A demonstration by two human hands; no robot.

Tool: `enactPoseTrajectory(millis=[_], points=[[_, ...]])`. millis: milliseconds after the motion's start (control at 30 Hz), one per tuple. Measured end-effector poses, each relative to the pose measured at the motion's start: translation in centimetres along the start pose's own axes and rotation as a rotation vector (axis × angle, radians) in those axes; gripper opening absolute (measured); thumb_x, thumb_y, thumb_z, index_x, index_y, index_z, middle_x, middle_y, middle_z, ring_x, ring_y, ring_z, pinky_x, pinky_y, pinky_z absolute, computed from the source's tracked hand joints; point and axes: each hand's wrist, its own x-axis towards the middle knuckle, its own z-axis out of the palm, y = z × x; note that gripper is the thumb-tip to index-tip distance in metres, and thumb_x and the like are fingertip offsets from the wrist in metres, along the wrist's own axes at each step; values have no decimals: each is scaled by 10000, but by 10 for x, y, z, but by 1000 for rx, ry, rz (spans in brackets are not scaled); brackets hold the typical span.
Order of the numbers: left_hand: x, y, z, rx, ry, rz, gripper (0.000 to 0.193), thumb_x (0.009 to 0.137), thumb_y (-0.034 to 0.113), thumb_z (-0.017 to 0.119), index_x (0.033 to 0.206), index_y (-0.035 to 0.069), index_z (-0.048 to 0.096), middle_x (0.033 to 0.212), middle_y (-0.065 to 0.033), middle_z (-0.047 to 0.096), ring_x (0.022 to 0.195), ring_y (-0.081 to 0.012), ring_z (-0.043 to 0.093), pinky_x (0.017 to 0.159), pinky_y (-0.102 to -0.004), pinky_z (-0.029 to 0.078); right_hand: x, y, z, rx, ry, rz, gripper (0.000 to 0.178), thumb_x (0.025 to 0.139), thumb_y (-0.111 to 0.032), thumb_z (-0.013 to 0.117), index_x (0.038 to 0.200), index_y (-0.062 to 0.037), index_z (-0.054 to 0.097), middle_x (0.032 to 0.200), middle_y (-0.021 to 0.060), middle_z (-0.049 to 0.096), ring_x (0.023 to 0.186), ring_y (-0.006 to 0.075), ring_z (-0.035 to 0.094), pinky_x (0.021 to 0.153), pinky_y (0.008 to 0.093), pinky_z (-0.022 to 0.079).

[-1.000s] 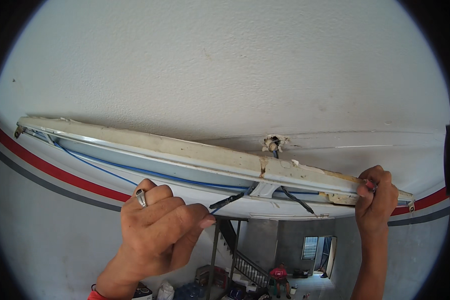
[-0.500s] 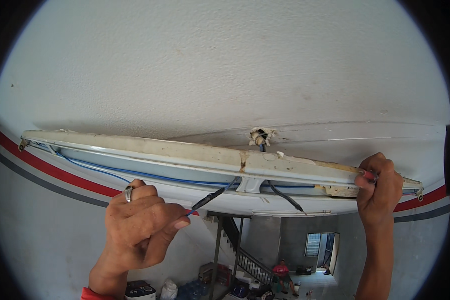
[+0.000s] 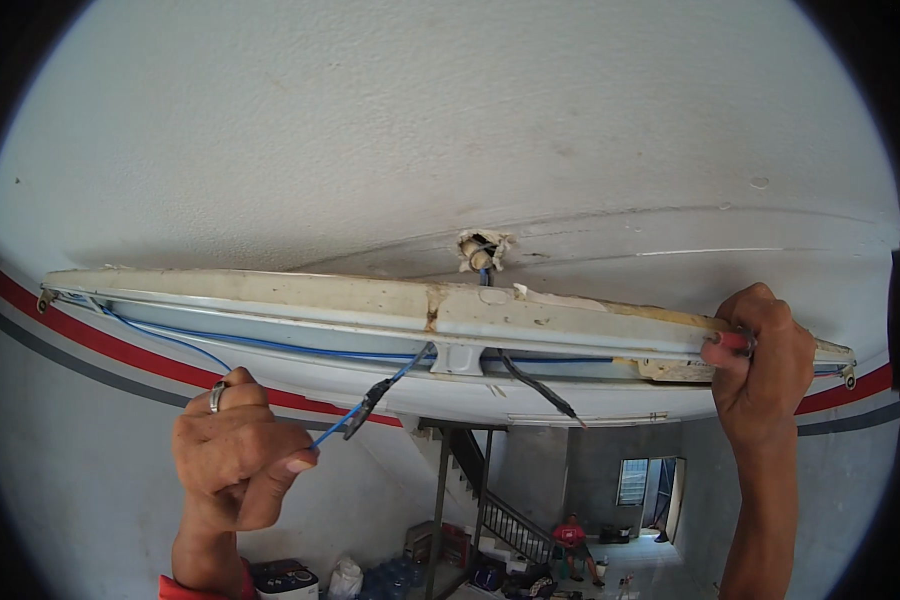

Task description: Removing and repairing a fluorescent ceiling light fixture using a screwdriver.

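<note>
A long, pale fluorescent-type light fixture [image 3: 340, 300] with worn, stained casing spans the view against the white surface. On the left, my left hand [image 3: 238, 455] is closed around a thin blue wire [image 3: 332, 428], pinching it between thumb and fingers. That wire runs to a black-wrapped joint [image 3: 368, 408], which hangs below the fixture's middle bracket [image 3: 458, 358]. A dark cable end [image 3: 540, 390] dangles apart, right of the bracket. My right hand [image 3: 767, 355] grips the fixture near its right end, and a red tool handle [image 3: 734, 342] shows in its fist. The tool's other end is hidden.
A rough hole [image 3: 483, 252] with wires coming out opens just above the fixture. Red and grey stripes cross the wall behind. Far below are a staircase railing [image 3: 510, 528], a seated person [image 3: 573, 545], a doorway [image 3: 660, 495] and several stored items near the left wall.
My left hand and the black-wrapped joint have shifted left, and more blue wire shows between them. The hole and bracket also appear farther left. My right hand keeps its grip.
</note>
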Motion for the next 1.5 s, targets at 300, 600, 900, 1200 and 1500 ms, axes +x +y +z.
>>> enactPoseTrajectory(millis=[300,600,900,1200,1500], points=[[-49,-22,-45,46,-64,-22,134,687,160,720,629,119,606,471,18,410,446,-154,335,549,-293,326,0,-13,2,-41,28,35,437,830,-407,605,824,14,488,645,93,479,474,189,458,434,287,377],[-25,-32,-22,102,-43,5,115,674,176,654,721,72,640,674,-73,613,609,-207,564,638,-369,444,-23,-34,18,-31,39,114,492,876,-480,529,846,8,477,667,116,502,512,196,467,454,294,338],[15,48,-8,4,464,-317,189,690,-1,658,871,13,606,818,-107,586,685,-183,621,573,-269,502,-19,-44,13,-18,47,145,473,866,-469,546,853,-2,473,651,121,495,514,205,465,448,296,321],[29,45,16,632,-100,-26,315,686,200,792,850,4,606,713,-84,624,625,-207,583,538,-288,449,-25,-36,15,-50,24,105,474,845,-459,562,858,8,477,651,118,492,510,215,482,428,303,345],[15,46,9,383,-261,-54,124,746,52,646,699,32,532,589,-70,491,538,-234,473,475,-327,356,-33,-31,9,-75,-23,108,474,864,-457,534,852,13,475,653,126,488,510,237,491,435,309,361]])
